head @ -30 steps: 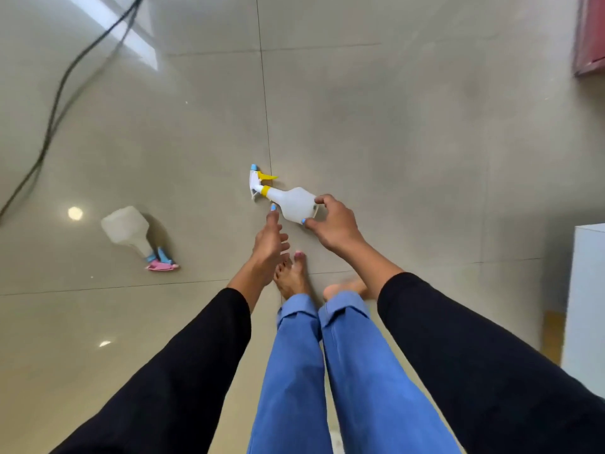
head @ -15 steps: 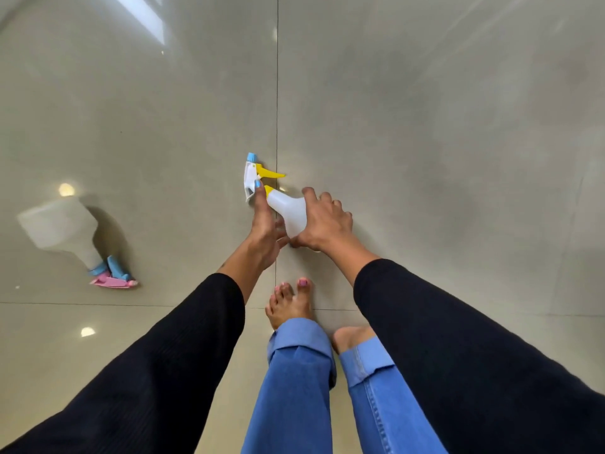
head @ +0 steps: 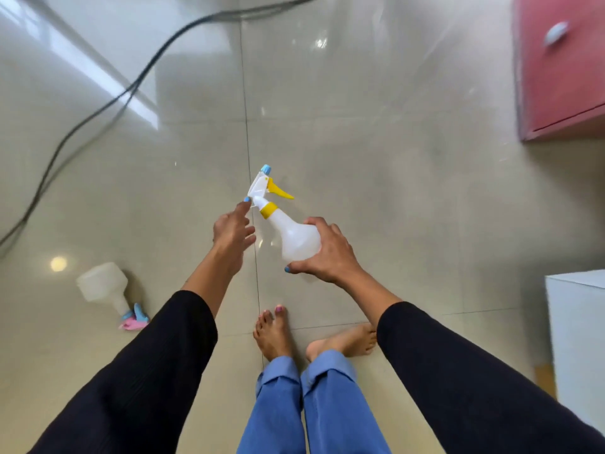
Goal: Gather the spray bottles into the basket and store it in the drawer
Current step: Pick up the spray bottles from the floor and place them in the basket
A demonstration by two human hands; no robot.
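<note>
- The right hand (head: 330, 249) wraps around the round body of a translucent spray bottle (head: 294, 235) and grips it, thumb under the base and fingers over the top.
- This bottle is held above the floor (head: 393, 191), tilted, with its white head, yellow trigger and blue nozzle pointing far and to the left.
- The left hand (head: 233, 229) is open beside the bottle's neck, holding nothing; its forefinger stretches up to the white spray head, and I cannot tell whether the tip touches it.
- A second spray bottle (head: 104, 290) lies on its side on the floor to the near left, well apart from both hands, with its pink and blue head pointing toward the person.
- A dark cable (head: 98, 113) runs across the glossy tiles at the far left.
- A red cabinet front (head: 563, 70) with a pale handle sits at the far right, and a white unit (head: 579, 339) stands at the near right.
- Two bare feet (head: 275, 335) stand on the tiles below the hands, under blue trouser cuffs.
- Both arms wear black sleeves (head: 147, 371).
</note>
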